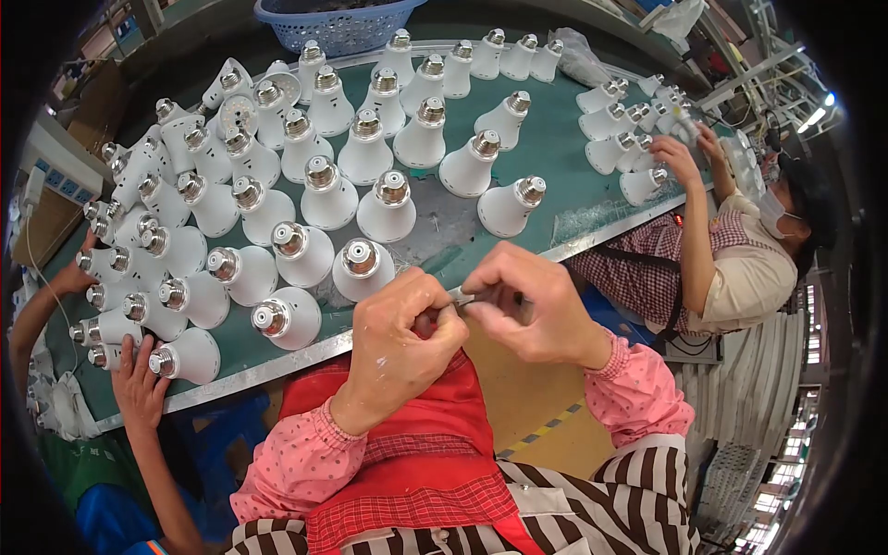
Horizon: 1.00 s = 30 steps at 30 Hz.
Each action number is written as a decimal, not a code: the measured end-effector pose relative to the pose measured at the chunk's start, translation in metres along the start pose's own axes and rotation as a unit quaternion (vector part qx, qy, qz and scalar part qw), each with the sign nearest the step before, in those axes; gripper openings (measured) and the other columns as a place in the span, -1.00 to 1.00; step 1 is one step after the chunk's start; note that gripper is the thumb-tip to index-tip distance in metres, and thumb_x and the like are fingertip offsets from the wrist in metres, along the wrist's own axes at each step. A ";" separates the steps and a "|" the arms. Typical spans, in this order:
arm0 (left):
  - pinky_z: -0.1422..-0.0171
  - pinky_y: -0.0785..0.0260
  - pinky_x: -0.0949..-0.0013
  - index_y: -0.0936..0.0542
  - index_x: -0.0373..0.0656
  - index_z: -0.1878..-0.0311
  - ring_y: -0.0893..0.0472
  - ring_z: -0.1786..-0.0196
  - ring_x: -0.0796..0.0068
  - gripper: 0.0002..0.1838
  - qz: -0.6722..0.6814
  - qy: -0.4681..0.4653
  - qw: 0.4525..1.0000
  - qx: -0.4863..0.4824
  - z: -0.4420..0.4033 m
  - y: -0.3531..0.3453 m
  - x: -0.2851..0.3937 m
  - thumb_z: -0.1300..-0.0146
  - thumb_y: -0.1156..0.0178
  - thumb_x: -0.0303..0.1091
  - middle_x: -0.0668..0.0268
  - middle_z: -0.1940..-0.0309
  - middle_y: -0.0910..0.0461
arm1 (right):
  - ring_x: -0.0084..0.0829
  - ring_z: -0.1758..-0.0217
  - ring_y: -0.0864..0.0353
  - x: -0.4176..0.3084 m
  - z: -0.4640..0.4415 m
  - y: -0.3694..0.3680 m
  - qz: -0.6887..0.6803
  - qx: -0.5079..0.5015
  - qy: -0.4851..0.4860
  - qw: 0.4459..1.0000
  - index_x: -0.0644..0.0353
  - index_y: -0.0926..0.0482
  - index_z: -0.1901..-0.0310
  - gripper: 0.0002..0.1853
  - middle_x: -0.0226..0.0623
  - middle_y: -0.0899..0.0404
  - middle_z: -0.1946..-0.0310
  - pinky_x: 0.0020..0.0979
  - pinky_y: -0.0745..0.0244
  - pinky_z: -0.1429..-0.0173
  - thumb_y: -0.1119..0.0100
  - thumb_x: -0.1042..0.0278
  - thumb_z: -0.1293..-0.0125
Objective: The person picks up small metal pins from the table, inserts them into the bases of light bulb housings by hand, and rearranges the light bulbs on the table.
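Note:
My left hand (398, 347) and my right hand (532, 305) meet above the table's front edge, fingers pinched together. Between the fingertips is a small dark, thin piece (463, 301), too small to name; both pinches seem to touch it. Just behind my left hand stands a white bulb housing with a metal screw cap (363, 268). Another white housing (287, 319) lies tilted to the left of it. Many similar housings cover the green tabletop (546, 139), and one (511, 205) stands behind my right hand.
A blue basket (338, 26) sits at the back. On the right, a masked co-worker (740, 250) reaches toward more bulbs (610, 153). At the left, another person's hands (139, 384) touch housings. A power strip (63, 182) is at the far left, a plastic bag (581, 57) at the back.

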State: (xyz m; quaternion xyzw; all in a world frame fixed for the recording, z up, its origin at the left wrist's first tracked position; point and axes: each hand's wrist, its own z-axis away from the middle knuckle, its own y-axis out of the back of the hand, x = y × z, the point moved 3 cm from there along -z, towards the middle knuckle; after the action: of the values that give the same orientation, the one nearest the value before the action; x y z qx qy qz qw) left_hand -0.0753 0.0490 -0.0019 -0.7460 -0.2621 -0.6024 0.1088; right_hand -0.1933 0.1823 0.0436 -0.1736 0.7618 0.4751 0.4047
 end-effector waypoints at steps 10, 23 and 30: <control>0.47 -0.25 0.38 -0.54 -0.25 0.41 -0.43 0.55 0.53 -0.89 -0.016 -0.015 1.000 -0.008 0.002 0.003 0.005 -0.11 -0.30 -0.62 0.30 0.51 -0.46 | -0.46 0.49 -0.60 -0.001 0.000 -0.008 0.008 -0.009 0.010 1.000 0.28 -0.58 0.28 -0.85 -0.31 -0.58 0.38 -0.40 -0.46 0.43 -0.34 0.67 -0.15; 0.44 -0.34 0.31 -0.58 -0.25 0.32 -0.48 0.54 0.40 -0.87 -0.042 -0.060 0.997 -0.012 0.004 0.006 0.006 -0.16 -0.33 -0.66 0.23 0.47 -0.50 | -0.37 0.46 -0.61 -0.004 0.009 -0.008 0.067 -0.014 0.038 0.997 0.28 -0.58 0.20 -0.83 -0.27 -0.53 0.34 -0.37 -0.50 0.40 -0.35 0.67 -0.20; 0.46 -0.26 0.43 -0.56 -0.27 0.37 -0.45 0.52 0.67 -0.89 0.045 0.048 0.997 -0.042 0.008 0.010 0.001 -0.16 -0.32 -0.64 0.37 0.47 -0.50 | -0.39 0.48 -0.60 -0.009 0.005 -0.017 0.072 0.003 0.073 0.995 0.27 -0.56 0.23 -0.81 -0.30 -0.52 0.35 -0.37 -0.51 0.40 -0.35 0.68 -0.17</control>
State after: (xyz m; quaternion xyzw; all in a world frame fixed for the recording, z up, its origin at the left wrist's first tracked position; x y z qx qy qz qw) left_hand -0.0636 0.0450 -0.0013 -0.7313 -0.1975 -0.6424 0.1162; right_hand -0.1749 0.1778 0.0394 -0.1516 0.8009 0.4870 0.3137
